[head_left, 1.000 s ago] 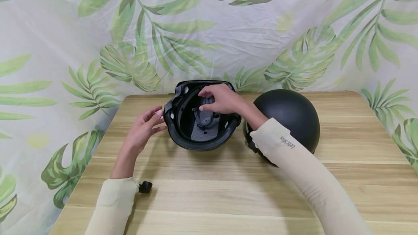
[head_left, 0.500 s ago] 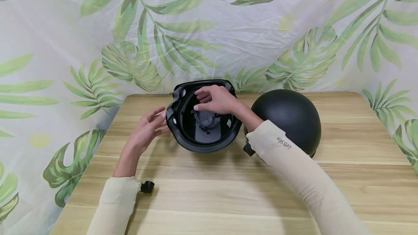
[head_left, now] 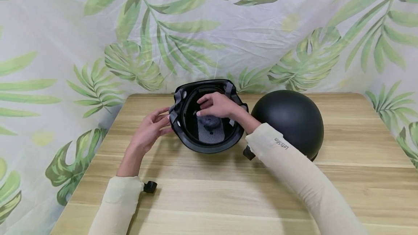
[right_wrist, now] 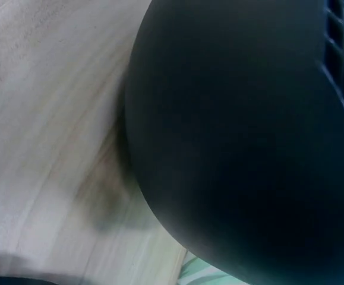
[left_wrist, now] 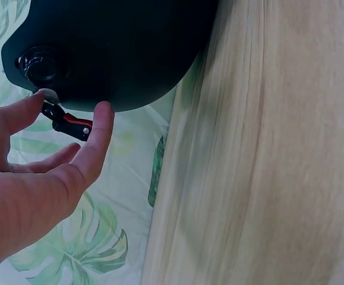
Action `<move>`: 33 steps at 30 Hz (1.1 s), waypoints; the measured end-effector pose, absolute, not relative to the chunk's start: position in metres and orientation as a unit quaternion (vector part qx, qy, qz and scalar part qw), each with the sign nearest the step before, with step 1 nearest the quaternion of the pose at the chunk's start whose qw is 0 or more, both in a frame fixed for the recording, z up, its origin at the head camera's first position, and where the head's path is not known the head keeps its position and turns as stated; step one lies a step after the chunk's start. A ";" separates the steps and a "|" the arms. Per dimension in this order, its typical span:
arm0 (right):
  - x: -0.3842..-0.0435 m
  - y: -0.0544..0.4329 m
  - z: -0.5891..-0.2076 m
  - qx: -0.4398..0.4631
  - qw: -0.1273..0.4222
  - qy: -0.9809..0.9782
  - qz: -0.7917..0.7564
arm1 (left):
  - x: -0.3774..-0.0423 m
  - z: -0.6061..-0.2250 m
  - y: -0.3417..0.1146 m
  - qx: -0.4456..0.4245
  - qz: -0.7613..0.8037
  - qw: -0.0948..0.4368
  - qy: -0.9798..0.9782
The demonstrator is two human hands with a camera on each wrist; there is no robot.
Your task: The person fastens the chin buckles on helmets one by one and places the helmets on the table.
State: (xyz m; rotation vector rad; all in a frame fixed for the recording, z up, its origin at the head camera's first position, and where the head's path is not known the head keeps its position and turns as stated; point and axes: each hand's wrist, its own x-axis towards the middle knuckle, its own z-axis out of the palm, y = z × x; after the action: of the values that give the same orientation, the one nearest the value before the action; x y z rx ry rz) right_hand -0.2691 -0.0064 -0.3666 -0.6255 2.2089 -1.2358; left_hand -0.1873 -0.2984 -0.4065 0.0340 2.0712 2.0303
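A black helmet (head_left: 206, 147) sits upside down on the table, its padded inside facing up. My left hand (head_left: 151, 131) is at its left rim, fingers spread. In the left wrist view, my left thumb touches the helmet's lower edge, beside a small black buckle (left_wrist: 73, 126) with a red strip. The index fingertip there meets the edge of the shell. Over the helmet's opening is my right hand (head_left: 218, 105), with thumb and index finger slightly apart and nothing visible between them. My right hand is out of sight in the right wrist view, where a dark rounded shell (right_wrist: 219, 136) fills most of the frame.
A second black helmet (head_left: 289, 119) stands dome up, just right of the first and partly behind my right forearm. Beneath both lies a wooden table (head_left: 202, 198). Behind its far edge hangs a leaf-print cloth (head_left: 254, 46).
My right hand has dipped lower over the helmet's opening. The helmet has shifted slightly to the right, and my left hand has followed it. The second helmet stays in place.
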 end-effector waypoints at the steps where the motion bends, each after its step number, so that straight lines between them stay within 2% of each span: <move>1: -0.269 -0.007 -0.367 -0.233 0.266 0.817 -0.456 | -0.187 -0.406 -0.298 0.012 0.694 0.120 0.710; 11: -0.262 -0.011 -0.375 -0.216 0.284 0.812 -0.462 | -0.187 -0.404 -0.295 0.012 0.685 0.121 0.718; 18: -0.261 -0.010 -0.377 -0.223 0.275 0.824 -0.442 | -0.188 -0.403 -0.292 0.006 0.692 0.108 0.714; 29: -0.253 -0.011 -0.376 -0.214 0.228 0.815 -0.488 | -0.187 -0.398 -0.295 -0.032 0.741 0.019 0.670; 33: -0.249 -0.011 -0.375 -0.212 0.207 0.811 -0.504 | -0.186 -0.395 -0.296 -0.044 0.776 0.002 0.629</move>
State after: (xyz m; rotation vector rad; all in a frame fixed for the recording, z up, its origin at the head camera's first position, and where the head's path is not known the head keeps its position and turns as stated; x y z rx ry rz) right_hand -0.2491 -0.0106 -0.3755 -0.5905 2.2584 -1.4034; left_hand -0.1860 -0.2962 -0.3951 -0.1373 1.9754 2.4349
